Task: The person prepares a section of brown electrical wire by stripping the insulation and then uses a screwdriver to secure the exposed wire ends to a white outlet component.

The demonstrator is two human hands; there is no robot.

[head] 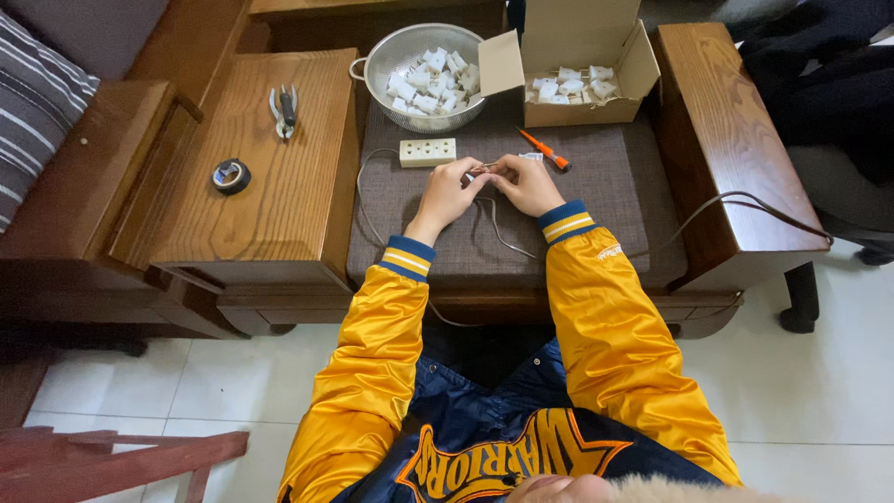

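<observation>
My left hand (450, 193) and my right hand (527, 184) meet over a brown seat cushion (605, 214), both pinching the end of a thin grey cable (503, 237) with a small white part between the fingertips. The cable loops back across the cushion toward me. A cream socket strip (427, 152) lies just beyond my left hand. An orange-handled screwdriver (546, 151) rests just past my right hand.
A metal colander (377, 56) and an open cardboard box (633, 65) behind hold several white plugs. Pliers (284, 110) and a roll of black tape (231, 175) lie on the wooden side table (279, 214). A dark cable (745, 200) crosses the right armrest.
</observation>
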